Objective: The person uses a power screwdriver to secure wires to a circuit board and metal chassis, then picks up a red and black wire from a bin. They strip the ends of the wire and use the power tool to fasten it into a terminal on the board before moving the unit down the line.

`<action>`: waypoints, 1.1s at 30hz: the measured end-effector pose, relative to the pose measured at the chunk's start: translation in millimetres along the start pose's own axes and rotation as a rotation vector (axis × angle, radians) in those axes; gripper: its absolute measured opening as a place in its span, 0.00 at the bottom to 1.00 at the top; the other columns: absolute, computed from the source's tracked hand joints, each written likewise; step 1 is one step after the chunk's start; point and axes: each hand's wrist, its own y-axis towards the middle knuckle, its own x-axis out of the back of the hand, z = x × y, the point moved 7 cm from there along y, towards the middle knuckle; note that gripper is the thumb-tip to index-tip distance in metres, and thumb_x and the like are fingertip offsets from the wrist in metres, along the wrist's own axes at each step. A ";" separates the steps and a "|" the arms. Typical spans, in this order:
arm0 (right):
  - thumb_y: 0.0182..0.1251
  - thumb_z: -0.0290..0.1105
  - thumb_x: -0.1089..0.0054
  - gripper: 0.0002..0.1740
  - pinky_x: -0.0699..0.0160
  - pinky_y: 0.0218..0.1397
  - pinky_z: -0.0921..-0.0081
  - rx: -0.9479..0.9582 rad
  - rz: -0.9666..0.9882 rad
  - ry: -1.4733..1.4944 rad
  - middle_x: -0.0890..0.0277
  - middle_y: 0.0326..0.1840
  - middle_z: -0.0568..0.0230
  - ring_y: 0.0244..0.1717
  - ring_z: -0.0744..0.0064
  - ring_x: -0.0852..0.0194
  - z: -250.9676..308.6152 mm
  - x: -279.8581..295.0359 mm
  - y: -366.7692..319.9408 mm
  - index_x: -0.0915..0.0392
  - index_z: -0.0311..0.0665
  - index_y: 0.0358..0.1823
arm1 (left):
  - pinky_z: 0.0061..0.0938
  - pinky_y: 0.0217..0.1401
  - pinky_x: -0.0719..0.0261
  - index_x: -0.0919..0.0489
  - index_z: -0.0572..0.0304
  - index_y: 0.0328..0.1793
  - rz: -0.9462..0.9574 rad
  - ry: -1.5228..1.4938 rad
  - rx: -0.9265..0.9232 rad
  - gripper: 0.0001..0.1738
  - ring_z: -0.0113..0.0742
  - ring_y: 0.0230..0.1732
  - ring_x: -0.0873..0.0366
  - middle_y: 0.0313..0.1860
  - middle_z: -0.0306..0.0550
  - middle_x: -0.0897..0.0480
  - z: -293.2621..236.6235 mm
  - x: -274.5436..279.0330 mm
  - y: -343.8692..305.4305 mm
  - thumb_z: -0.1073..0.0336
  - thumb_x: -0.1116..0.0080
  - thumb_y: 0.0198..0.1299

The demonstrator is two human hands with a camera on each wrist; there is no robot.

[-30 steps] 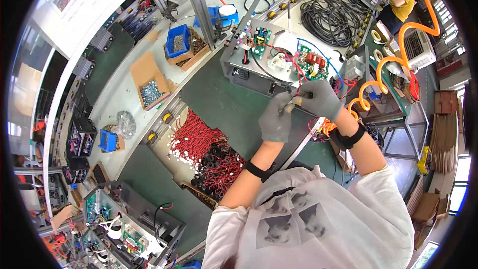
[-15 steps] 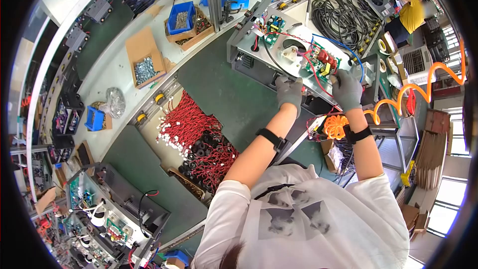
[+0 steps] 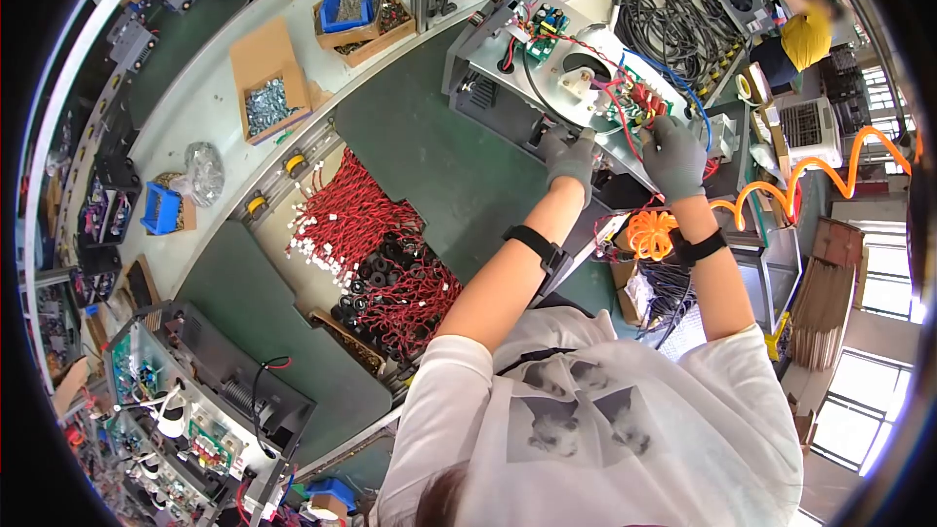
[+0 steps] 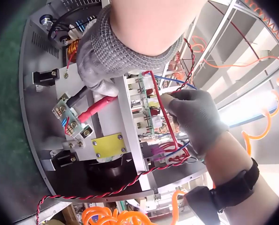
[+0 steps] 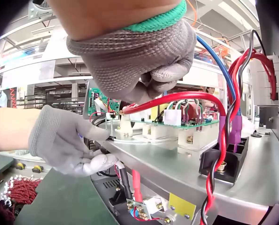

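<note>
An opened metal chassis (image 3: 488, 57) carries a circuit board (image 5: 170, 123) and wiring. At its near edge is my gloved left hand (image 3: 569, 158), fingers curled at a black lead (image 5: 125, 183), which it appears to grip beside a red sleeved lead (image 4: 98, 108). My gloved right hand (image 3: 673, 156) is above the board's right side. Seen from the right wrist, its curled fingers (image 5: 170, 72) lie against a thick red wire (image 5: 186, 95); the contact is partly hidden. A red-black twisted wire (image 4: 116, 193) runs past the terminal block (image 5: 224, 161).
Bundled red wires (image 3: 356, 200) lie left of the chassis, beyond the green work surface (image 3: 429, 151). Black cable coils (image 3: 673, 24) are behind it. An orange air hose (image 3: 830, 181) hangs at right. A cardboard box of screws (image 3: 268, 107) and a blue bin (image 3: 349, 0) stand farther left.
My hands, together in front of the chassis earlier, have separated: the left went to its near edge, the right to the board's side. The head view has shifted.
</note>
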 end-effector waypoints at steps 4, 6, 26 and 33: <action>0.53 0.33 0.41 0.07 0.27 0.35 0.62 0.138 -0.013 0.106 0.26 0.35 0.58 0.36 0.54 0.25 11.1 8.4 10.1 0.25 0.39 0.31 | 0.25 0.31 0.28 0.39 0.60 0.54 -0.016 -0.009 -0.008 0.23 0.30 0.27 0.24 0.35 0.45 0.24 2.2 0.1 -0.8 0.71 0.42 0.56; 0.52 0.31 0.40 0.07 0.27 0.37 0.62 0.184 0.009 0.145 0.27 0.36 0.58 0.37 0.54 0.25 11.2 11.6 17.5 0.24 0.39 0.32 | 0.26 0.31 0.28 0.39 0.61 0.54 -0.019 -0.010 -0.020 0.23 0.31 0.27 0.24 0.35 0.46 0.24 5.3 0.8 3.1 0.72 0.41 0.55; 0.52 0.26 0.44 0.09 0.25 0.44 0.65 0.364 0.141 -0.116 0.28 0.41 0.66 0.46 0.61 0.28 21.8 3.9 10.6 0.20 0.42 0.36 | 0.26 0.34 0.28 0.34 0.54 0.48 0.240 -0.023 0.016 0.13 0.30 0.29 0.27 0.31 0.39 0.27 28.5 -11.9 -3.5 0.66 0.47 0.60; 0.57 0.34 0.43 0.13 0.28 0.41 0.66 -0.078 -0.231 0.125 0.28 0.36 0.58 0.38 0.57 0.27 -48.4 114.3 -40.2 0.23 0.43 0.44 | 0.31 0.45 0.29 0.34 0.53 0.50 0.484 0.109 0.344 0.13 0.33 0.46 0.24 0.48 0.45 0.22 112.6 -58.5 -29.8 0.58 0.54 0.63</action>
